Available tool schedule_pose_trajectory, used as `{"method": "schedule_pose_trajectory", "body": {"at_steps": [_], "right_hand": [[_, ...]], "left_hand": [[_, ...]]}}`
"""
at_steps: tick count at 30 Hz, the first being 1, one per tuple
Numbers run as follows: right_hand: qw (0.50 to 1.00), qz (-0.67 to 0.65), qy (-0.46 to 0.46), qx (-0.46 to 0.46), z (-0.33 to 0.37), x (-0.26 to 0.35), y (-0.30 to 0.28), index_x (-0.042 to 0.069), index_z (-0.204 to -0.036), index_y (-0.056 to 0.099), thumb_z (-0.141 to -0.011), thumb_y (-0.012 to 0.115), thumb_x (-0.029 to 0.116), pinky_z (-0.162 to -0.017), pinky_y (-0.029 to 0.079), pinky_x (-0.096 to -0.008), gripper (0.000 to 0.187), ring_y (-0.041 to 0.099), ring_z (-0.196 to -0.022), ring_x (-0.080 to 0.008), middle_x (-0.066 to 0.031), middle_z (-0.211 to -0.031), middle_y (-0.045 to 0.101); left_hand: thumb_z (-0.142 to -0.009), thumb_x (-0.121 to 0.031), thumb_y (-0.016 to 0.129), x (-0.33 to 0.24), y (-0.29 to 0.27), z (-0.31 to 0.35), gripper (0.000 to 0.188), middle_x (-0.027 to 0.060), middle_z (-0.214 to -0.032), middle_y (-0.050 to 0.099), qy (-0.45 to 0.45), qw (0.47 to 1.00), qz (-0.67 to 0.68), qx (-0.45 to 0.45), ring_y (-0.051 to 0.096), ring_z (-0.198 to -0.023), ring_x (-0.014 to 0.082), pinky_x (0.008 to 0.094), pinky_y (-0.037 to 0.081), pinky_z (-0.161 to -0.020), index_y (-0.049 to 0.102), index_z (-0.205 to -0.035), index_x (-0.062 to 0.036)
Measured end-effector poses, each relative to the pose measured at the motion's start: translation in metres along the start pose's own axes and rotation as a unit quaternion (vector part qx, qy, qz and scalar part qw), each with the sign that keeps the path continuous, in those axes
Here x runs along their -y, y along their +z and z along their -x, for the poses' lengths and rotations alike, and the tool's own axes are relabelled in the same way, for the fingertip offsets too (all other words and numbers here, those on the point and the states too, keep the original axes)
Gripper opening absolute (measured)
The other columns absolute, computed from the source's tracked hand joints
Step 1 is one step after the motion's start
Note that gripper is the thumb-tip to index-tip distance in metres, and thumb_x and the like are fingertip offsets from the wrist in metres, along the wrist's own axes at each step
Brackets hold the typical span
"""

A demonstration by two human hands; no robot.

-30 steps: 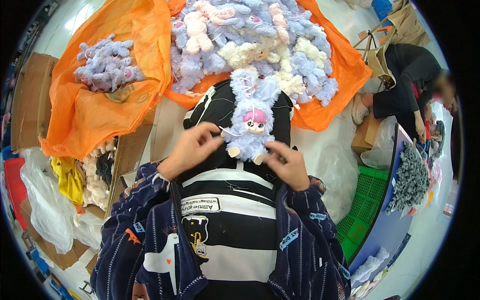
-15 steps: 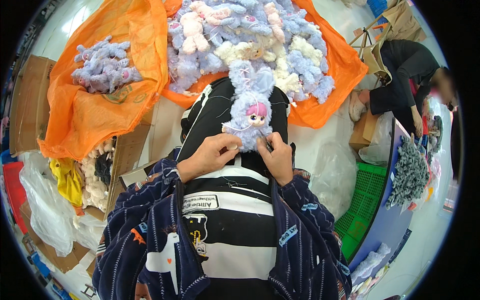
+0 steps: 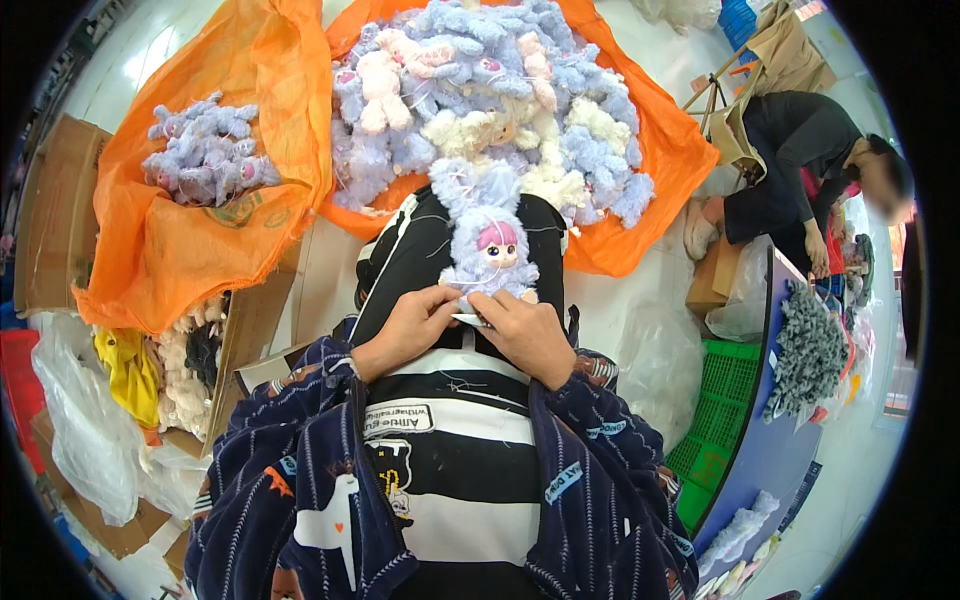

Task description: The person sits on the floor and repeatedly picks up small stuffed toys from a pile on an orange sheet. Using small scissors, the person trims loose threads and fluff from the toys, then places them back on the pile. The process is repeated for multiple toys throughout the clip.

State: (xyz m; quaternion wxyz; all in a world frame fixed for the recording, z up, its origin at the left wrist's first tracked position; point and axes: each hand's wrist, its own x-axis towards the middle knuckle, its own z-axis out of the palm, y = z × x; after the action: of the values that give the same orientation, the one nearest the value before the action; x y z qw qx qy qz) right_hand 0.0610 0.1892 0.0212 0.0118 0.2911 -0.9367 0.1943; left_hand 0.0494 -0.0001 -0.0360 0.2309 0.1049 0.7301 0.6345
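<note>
A pale lavender plush doll (image 3: 490, 235) with long ears, pink hair and a molded face lies face up on my lap, with loose white thread trailing over it. My left hand (image 3: 410, 325) is closed, its thumb and fingers pinching at the doll's lower edge. Right beside it, my right hand (image 3: 520, 332) is closed too, fingertips bent in over the same spot. Between the two hands shows a small whitish flat piece (image 3: 471, 320), too small to name. The doll's lower end is partly hidden behind my fingers.
Ahead, a large heap of lavender, pink and cream plush dolls (image 3: 480, 90) lies on an orange sack (image 3: 660, 160). Another orange sack (image 3: 290, 120) at left carries several dolls. Green crates (image 3: 725, 380) and a blue-topped table (image 3: 750, 470) stand at right, where a person (image 3: 800, 160) bends over.
My hands have come closer together, the right moving left to meet the left. The doll sits slightly lower and further left, and a whitish piece now shows between my fingers.
</note>
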Motion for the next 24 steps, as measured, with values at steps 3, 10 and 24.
{"method": "schedule_pose_trajectory", "body": {"at_steps": [3,10,24], "right_hand": [[0.999,0.008,-0.022,0.024,0.002,-0.003,0.001,0.01,-0.093,0.053,-0.074,0.066,0.02,-0.049,0.045,-0.0322,0.025,0.058,-0.058,-0.0251,-0.0067,-0.072,0.054],[0.998,-0.021,-0.033,-0.041,0.017,-0.005,0.005,0.006,-0.083,0.052,-0.069,0.07,0.019,-0.052,0.045,-0.0337,0.026,0.059,-0.061,-0.0257,-0.0091,-0.07,0.057],[0.946,-0.287,0.134,-0.076,-0.008,0.0,0.004,0.001,-0.078,0.061,-0.075,0.068,0.007,-0.05,0.044,-0.0244,0.01,0.056,-0.051,-0.0138,-0.0083,-0.061,0.057]], "left_hand": [[-0.093,-0.018,0.049,0.004,0.006,0.001,0.029,0.0065,-0.102,0.059,-0.122,0.951,0.282,0.039,0.059,-0.085,0.0119,0.026,0.051,-0.068,0.054,-0.113,0.0028],[-0.081,-0.015,0.066,0.012,0.033,-0.047,0.034,0.0052,-0.098,0.063,-0.127,0.886,0.428,0.122,0.06,-0.087,0.0146,0.0294,0.05,-0.074,0.057,-0.111,-0.0034],[-0.085,-0.015,0.061,-0.011,-0.085,-0.025,0.029,0.0063,-0.104,0.061,-0.003,0.946,0.214,-0.245,0.058,-0.091,0.0133,0.0285,0.049,-0.079,0.055,-0.11,-0.0014]]}}
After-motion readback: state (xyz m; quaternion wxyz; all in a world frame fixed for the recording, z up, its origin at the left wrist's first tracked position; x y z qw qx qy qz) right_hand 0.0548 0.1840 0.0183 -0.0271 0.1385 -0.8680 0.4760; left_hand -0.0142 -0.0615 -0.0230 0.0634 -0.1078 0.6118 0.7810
